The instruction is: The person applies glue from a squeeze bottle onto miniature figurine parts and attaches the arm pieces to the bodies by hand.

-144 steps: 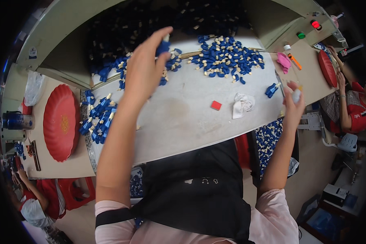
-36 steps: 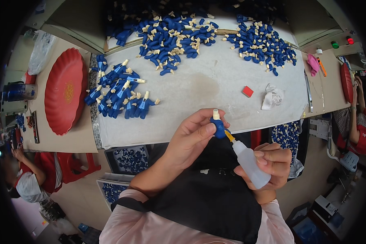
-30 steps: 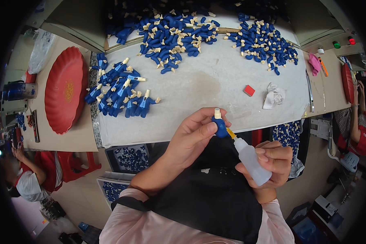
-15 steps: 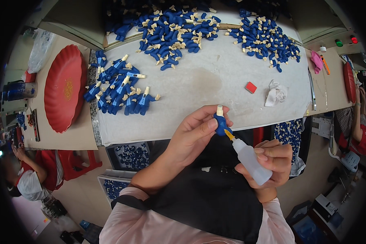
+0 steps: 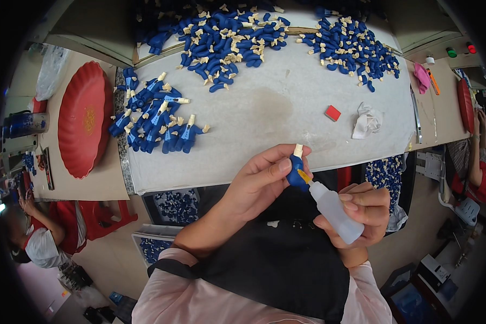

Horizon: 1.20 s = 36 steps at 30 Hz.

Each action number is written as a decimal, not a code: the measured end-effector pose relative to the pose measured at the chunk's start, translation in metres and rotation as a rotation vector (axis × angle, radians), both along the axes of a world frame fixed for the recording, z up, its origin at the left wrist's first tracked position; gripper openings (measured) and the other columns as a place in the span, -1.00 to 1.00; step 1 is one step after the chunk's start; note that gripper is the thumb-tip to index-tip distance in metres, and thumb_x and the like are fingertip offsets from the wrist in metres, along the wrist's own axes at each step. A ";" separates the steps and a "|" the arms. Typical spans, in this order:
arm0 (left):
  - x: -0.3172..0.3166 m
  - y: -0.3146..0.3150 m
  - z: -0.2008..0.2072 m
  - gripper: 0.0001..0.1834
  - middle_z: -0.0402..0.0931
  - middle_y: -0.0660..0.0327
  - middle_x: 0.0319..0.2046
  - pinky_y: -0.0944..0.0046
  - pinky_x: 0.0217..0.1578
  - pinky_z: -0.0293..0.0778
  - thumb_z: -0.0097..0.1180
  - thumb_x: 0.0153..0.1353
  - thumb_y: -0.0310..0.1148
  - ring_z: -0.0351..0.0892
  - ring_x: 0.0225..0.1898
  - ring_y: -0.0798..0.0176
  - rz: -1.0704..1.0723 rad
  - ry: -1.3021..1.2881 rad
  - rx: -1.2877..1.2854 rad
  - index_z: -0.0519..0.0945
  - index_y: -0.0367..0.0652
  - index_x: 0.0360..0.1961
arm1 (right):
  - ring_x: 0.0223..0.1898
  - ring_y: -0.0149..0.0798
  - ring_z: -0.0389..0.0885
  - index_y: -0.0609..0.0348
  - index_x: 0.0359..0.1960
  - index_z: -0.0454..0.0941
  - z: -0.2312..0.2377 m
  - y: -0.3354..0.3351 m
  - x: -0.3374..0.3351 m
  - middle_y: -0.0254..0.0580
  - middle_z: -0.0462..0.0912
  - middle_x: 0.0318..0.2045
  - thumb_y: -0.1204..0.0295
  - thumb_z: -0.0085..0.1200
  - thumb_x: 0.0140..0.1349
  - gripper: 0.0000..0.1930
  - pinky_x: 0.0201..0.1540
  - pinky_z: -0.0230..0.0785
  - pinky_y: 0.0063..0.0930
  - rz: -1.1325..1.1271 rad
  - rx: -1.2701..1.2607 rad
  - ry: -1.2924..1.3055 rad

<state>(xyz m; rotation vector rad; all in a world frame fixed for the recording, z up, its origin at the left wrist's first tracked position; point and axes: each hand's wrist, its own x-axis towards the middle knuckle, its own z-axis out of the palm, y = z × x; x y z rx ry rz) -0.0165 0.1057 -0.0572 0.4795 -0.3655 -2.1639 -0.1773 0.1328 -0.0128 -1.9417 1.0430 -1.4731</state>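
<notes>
My left hand (image 5: pixel 256 186) pinches a small blue doll torso (image 5: pixel 295 174) with a cream neck peg pointing up, just off the near edge of the bench. My right hand (image 5: pixel 368 208) is wrapped round a translucent white squeeze bottle (image 5: pixel 335 211), tilted up and to the left. Its yellow nozzle (image 5: pixel 305 176) meets the torso's side; whether a drop comes out is too small to see. Left of the hands lies a heap of blue doll bodies (image 5: pixel 159 121) with cream necks and hands. Blue doll arms with cream hands form one pile (image 5: pixel 221 46) at the back and another (image 5: pixel 351 51) further right.
White paper (image 5: pixel 221 119) covers the bench. On it lie a small red box (image 5: pixel 332 113) and a crumpled tissue (image 5: pixel 367 120). A red scalloped tray (image 5: pixel 75 119) stands at the left. Bins of blue parts (image 5: pixel 175 208) sit below the bench edge. Other people work at both sides.
Both hands have shifted very slightly, and the torso sits a little further right with its neck peg leaning more to the right. The nozzle stays at the torso.
</notes>
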 end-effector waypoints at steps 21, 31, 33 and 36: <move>-0.001 0.003 -0.003 -0.66 0.42 0.10 -0.31 0.18 -0.05 0.24 -0.10 0.14 -0.33 0.41 -0.17 0.15 0.016 -0.048 0.048 0.34 -0.24 -0.06 | -0.55 -0.43 0.37 0.17 -0.34 0.35 0.000 0.001 -0.002 -0.23 0.32 -0.44 0.47 0.35 -0.29 -0.55 -0.51 0.33 -0.63 -0.022 -0.014 -0.001; -0.001 0.003 -0.003 -0.65 0.42 0.11 -0.31 0.20 -0.06 0.25 -0.09 0.13 -0.33 0.41 -0.18 0.16 0.011 -0.047 0.052 0.34 -0.25 -0.07 | -0.56 -0.41 0.38 0.16 -0.34 0.35 -0.002 0.000 0.000 -0.22 0.32 -0.44 0.46 0.35 -0.30 -0.54 -0.50 0.34 -0.58 -0.039 -0.005 0.021; 0.000 0.002 -0.004 -0.68 0.38 0.23 -0.19 0.37 -0.07 0.22 -0.12 0.17 -0.38 0.33 -0.12 0.39 0.003 0.019 0.066 0.34 -0.24 -0.05 | -0.57 -0.40 0.38 0.16 -0.33 0.35 -0.001 -0.001 0.000 -0.22 0.32 -0.45 0.46 0.35 -0.30 -0.54 -0.50 0.34 -0.58 -0.033 -0.003 0.036; 0.001 0.000 0.000 -0.65 0.40 0.12 -0.29 0.18 -0.04 0.24 -0.07 0.12 -0.33 0.41 -0.18 0.17 0.011 -0.049 0.017 0.34 -0.26 -0.07 | -0.57 -0.40 0.38 0.17 -0.34 0.34 0.001 -0.002 0.000 -0.22 0.33 -0.45 0.45 0.35 -0.31 -0.53 -0.50 0.34 -0.58 -0.021 -0.001 0.055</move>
